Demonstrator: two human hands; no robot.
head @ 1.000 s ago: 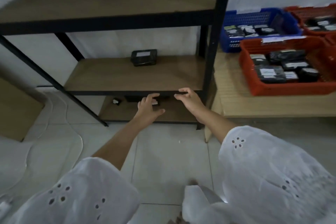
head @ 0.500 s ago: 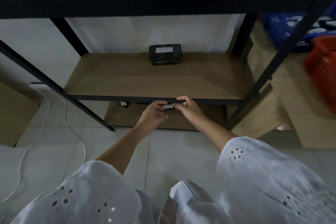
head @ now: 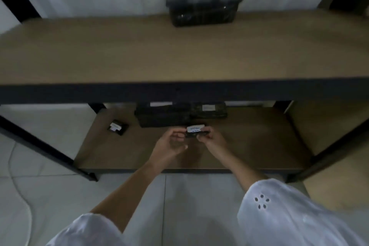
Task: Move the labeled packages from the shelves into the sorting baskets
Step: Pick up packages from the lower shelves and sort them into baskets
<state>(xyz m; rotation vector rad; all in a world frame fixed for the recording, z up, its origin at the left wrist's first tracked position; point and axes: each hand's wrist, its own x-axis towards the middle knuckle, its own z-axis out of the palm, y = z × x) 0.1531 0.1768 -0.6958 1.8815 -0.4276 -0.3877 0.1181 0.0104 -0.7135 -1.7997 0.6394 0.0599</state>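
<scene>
Over the bottom shelf, between my two hands, I hold a small dark package with a white label on its top. My left hand grips its left end with curled fingers and thumb. My right hand pinches its right end in the same way, so both hands are closed around it. I cannot tell if the package touches the shelf board.

Just beyond my hands, a left big package and a right big package lie side by side and seem to touch. Each one is dark and has a pale label. To the left of my left hand, a little apart, a tilted small package with a white label lies on the same board.

Higher than my hands is the middle shelf. Far beyond them, at its back by the white wall, lies a large wrapped package. Under my forearms is the pale tiled floor.
</scene>
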